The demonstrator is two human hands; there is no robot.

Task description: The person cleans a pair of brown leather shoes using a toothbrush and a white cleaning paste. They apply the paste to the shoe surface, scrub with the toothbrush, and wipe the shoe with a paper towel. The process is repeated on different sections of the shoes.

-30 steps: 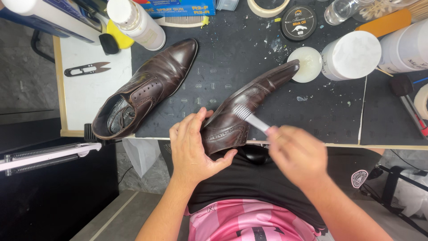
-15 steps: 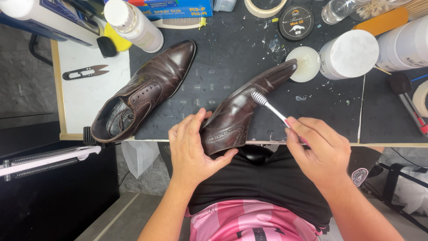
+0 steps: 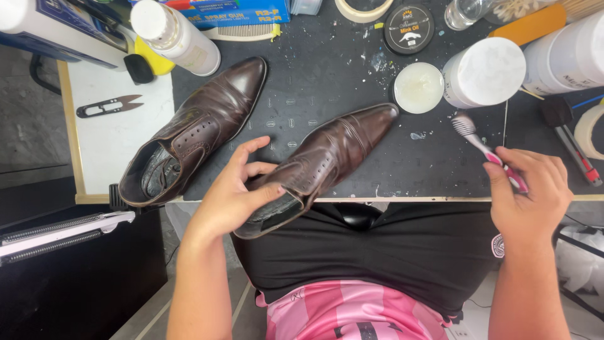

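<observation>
I judge I'm between brush strokes, turning the brown brogue shoe [image 3: 321,160] for more conditioner. My left hand [image 3: 236,198] is clamped around its heel, thumb under the sole. My right hand [image 3: 528,192] pinches the pink toothbrush [image 3: 487,151], bristles lifted near the open wax tin [image 3: 418,88].

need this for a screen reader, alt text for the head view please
The left hand holds a dark brown leather dress shoe by its heel at the edge of a black work mat, while the right hand lifts a pink-handled toothbrush off to the side. A matching brown shoe lies beside it.
</observation>
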